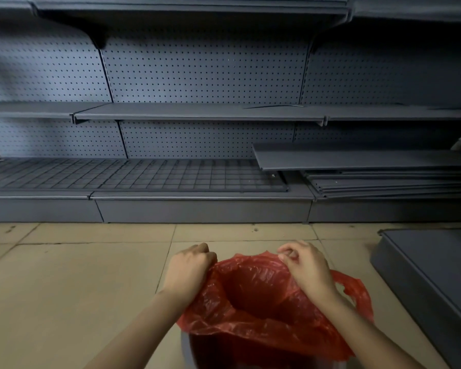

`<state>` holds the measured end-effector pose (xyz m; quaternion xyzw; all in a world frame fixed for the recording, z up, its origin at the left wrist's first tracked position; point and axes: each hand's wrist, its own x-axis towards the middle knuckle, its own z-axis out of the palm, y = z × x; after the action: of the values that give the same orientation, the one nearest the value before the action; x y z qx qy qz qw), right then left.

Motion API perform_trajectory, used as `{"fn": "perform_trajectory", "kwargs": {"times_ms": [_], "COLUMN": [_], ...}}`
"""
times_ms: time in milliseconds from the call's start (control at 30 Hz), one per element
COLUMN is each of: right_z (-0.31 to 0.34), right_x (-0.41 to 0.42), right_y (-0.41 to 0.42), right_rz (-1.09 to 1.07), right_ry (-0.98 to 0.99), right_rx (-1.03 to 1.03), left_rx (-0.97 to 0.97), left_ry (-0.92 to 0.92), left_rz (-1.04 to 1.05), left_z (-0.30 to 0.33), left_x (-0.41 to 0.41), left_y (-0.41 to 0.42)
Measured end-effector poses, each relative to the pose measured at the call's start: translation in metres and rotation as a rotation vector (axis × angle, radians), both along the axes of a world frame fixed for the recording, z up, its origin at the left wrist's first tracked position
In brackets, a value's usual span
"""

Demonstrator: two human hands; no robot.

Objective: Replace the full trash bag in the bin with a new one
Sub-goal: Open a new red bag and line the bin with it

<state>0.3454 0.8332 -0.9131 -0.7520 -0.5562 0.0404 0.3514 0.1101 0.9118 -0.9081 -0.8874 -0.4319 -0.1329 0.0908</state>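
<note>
Writing or labels cannot be read anywhere: the red trash bag (253,296), the shelves and the floor are all plain, with no brand to see.

The bag sits in the bin (188,347) at the bottom centre of the view, on the beige tiled floor (64,283). Only a small grey part of the bin's rim shows at the lower left of the bag; the rest is covered by the red plastic. The mouth of the bag faces up toward the camera and is spread open, so one looks down into its hollow inside. Its long axis seems to run downward into the bin. One handle loop (354,288) hangs out at the right side, behind the right wrist.

The left hand (189,270) is closed as a fist on the far left edge of the bag's mouth, with the plastic gathered under its fingers. The right hand (306,267) pinches the far right edge between bent fingers and thumb. The two hands are apart and hold the far edge stretched between them.

Behind stands a dark grey shelving unit (197,113) with a perforated back panel. A wire grid (133,174) lies on its lowest level, and loose shelf boards (383,171) are stacked at the right. A dark flat panel (431,275) lies on the floor to the right of the bin.
</note>
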Motion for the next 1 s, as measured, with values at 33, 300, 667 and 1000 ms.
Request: {"fn": "perform_trajectory", "kwargs": {"times_ms": [33,300,667,1000], "right_z": [-0.001,-0.008,-0.016,-0.013], "right_x": [-0.002,-0.022,-0.022,-0.029], "right_y": [0.000,-0.007,-0.019,-0.005], "right_rz": [0.002,0.123,0.166,0.011], "right_ry": [-0.050,-0.373,-0.610,-0.660], "right_rx": [0.026,0.158,0.026,-0.071], "left_rx": [0.000,0.105,-0.212,-0.147], "left_ry": [0.001,-0.053,0.071,0.264], "left_rz": [-0.019,-0.239,-0.156,-0.006], "left_z": [0.000,-0.001,-0.004,-0.010], "left_x": [0.001,-0.002,0.016,0.028], "left_y": [0.000,-0.010,-0.042,-0.024]}}
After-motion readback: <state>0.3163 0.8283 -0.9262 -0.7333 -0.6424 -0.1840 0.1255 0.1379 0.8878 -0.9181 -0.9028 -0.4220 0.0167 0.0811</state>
